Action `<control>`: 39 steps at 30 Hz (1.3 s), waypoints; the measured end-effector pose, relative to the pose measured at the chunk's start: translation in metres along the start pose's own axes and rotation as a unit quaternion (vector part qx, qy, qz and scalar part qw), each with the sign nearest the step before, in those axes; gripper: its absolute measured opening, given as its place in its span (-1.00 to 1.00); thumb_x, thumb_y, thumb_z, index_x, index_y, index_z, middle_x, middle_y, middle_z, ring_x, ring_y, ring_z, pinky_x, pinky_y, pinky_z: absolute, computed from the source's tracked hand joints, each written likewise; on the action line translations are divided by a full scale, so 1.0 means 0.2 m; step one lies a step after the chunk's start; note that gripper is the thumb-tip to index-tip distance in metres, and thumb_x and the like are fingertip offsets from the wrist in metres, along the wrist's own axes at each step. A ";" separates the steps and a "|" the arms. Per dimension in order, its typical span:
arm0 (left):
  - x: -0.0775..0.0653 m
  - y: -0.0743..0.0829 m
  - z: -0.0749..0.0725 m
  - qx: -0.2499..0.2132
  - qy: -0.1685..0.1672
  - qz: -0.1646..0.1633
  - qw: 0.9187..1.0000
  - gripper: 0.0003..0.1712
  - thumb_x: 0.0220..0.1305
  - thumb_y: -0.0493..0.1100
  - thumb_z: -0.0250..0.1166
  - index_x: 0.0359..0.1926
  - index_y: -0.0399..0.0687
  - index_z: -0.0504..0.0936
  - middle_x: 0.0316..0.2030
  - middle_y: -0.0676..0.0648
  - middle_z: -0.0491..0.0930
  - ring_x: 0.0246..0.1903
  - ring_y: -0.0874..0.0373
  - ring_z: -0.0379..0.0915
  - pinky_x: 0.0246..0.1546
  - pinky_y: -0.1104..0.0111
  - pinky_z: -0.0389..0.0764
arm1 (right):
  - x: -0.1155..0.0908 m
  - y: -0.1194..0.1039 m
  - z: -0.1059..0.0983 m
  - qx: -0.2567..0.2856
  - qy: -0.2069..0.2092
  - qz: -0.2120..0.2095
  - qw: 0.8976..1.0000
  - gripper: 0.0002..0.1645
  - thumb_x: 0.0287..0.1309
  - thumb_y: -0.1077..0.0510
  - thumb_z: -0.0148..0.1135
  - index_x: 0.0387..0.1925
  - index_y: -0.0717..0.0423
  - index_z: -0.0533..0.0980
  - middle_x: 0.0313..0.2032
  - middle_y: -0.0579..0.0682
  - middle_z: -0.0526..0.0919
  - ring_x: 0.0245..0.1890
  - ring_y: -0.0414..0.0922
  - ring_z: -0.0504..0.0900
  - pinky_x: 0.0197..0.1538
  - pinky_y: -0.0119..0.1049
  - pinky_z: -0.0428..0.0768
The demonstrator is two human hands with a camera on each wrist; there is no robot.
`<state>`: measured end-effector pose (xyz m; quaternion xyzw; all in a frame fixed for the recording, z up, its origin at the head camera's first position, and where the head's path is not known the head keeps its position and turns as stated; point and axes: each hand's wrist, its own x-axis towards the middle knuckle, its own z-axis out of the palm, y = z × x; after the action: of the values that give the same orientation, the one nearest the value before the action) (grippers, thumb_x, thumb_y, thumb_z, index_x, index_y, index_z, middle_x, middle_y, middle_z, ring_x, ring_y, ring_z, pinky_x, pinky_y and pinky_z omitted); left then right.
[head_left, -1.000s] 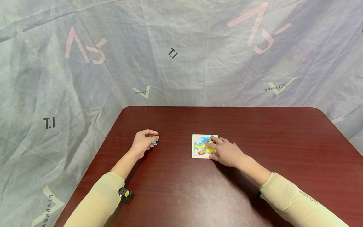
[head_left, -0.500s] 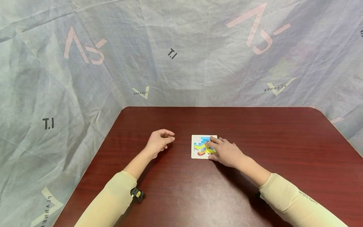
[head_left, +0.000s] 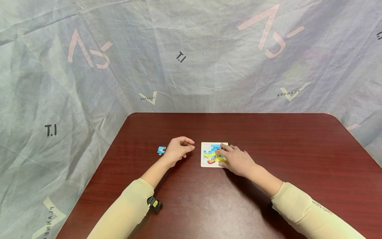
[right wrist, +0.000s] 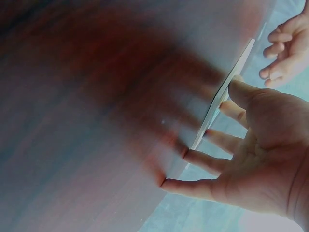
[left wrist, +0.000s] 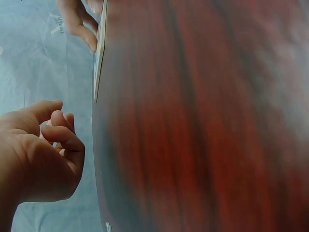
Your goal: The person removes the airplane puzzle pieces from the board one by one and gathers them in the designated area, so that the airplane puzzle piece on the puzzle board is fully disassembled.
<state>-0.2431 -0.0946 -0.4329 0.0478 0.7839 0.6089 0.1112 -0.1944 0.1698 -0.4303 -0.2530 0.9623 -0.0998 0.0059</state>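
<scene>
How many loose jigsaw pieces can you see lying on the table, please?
1: a blue jigsaw piece on the table, just left of the left hand. Others may be hidden in or under that hand.

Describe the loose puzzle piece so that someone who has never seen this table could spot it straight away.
On the dark red table, find the person's left hand. In the head view, a small blue jigsaw piece lies just left of it. Unlike the white-framed puzzle under the right hand, it is a single notched piece, lying unframed.

Just left of centre, the bare left hand (head_left: 176,151) curls loosely. Right of centre, the bare right hand (head_left: 239,161) spreads, palm down.
</scene>
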 end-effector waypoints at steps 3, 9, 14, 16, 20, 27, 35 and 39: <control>0.01 0.00 0.02 0.007 -0.005 0.000 1.000 -0.71 0.25 -0.30 0.40 0.00 -0.29 0.67 -0.30 -0.07 0.58 -0.70 0.16 0.31 -0.74 0.47 0.24 | 0.00 0.00 0.00 0.003 -0.001 0.002 1.000 -0.49 0.32 -0.02 0.35 0.26 -0.04 0.52 0.39 0.22 0.37 0.27 0.38 0.42 -0.05 0.43 0.51; 0.02 0.01 0.07 0.024 -0.010 -0.002 1.000 -0.77 0.27 -0.29 0.40 -0.05 -0.22 0.70 -0.30 -0.07 0.60 -0.69 0.15 0.33 -0.75 0.46 0.24 | 0.01 0.00 0.01 0.004 -0.004 0.008 1.000 -0.48 0.31 -0.05 0.35 0.25 -0.07 0.53 0.40 0.22 0.37 0.28 0.37 0.42 -0.03 0.42 0.51; 0.04 0.01 0.11 0.036 -0.019 0.002 0.999 -0.79 0.27 -0.30 0.41 -0.08 -0.23 0.70 -0.29 -0.07 0.64 -0.69 0.15 0.33 -0.76 0.46 0.26 | 0.01 0.00 0.01 0.006 -0.013 0.013 1.000 -0.52 0.31 -0.06 0.35 0.21 -0.10 0.54 0.40 0.23 0.36 0.29 0.39 0.40 -0.02 0.43 0.50; 0.05 0.01 0.13 0.039 -0.026 0.005 0.999 -0.79 0.27 -0.31 0.40 -0.07 -0.26 0.70 -0.29 -0.07 0.65 -0.69 0.15 0.34 -0.76 0.46 0.26 | 0.01 0.00 0.00 0.005 -0.017 0.014 1.000 -0.53 0.31 -0.06 0.35 0.20 -0.11 0.54 0.40 0.23 0.36 0.28 0.40 0.40 -0.02 0.44 0.49; 0.07 0.01 0.14 0.045 -0.035 0.003 0.998 -0.79 0.27 -0.32 0.40 -0.07 -0.25 0.70 -0.32 -0.07 0.63 -0.68 0.15 0.36 -0.76 0.47 0.27 | 0.02 0.00 0.00 0.003 -0.022 0.014 1.000 -0.54 0.31 -0.06 0.35 0.19 -0.11 0.54 0.41 0.22 0.35 0.29 0.40 0.40 -0.02 0.44 0.49; 0.09 0.00 0.17 0.062 -0.038 0.004 0.997 -0.81 0.28 -0.30 0.41 -0.08 -0.22 0.71 -0.34 -0.08 0.63 -0.64 0.14 0.39 -0.76 0.46 0.28 | 0.01 0.01 0.01 -0.006 -0.016 0.008 1.000 -0.54 0.31 -0.06 0.35 0.19 -0.11 0.54 0.39 0.22 0.38 0.28 0.38 0.41 -0.05 0.42 0.52; 0.10 0.02 0.20 0.077 -0.029 0.021 0.996 -0.86 0.26 -0.32 0.42 -0.15 -0.20 0.72 -0.35 -0.10 0.61 -0.64 0.12 0.38 -0.67 0.42 0.43 | 0.01 0.01 0.01 -0.007 -0.007 0.003 1.000 -0.56 0.29 -0.07 0.37 0.16 -0.12 0.57 0.38 0.23 0.40 0.26 0.39 0.43 -0.08 0.40 0.54; 0.11 0.02 0.21 0.082 -0.025 0.021 0.996 -0.87 0.25 -0.32 0.42 -0.17 -0.21 0.72 -0.37 -0.10 0.61 -0.64 0.13 0.38 -0.65 0.41 0.44 | 0.01 0.01 0.01 -0.005 -0.010 0.004 1.000 -0.56 0.30 -0.07 0.36 0.16 -0.12 0.56 0.38 0.23 0.39 0.26 0.38 0.43 -0.07 0.40 0.54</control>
<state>-0.2547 -0.0488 -0.4417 0.0887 0.8273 0.5430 0.1134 -0.1974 0.1693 -0.4323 -0.2501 0.9637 -0.0926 0.0147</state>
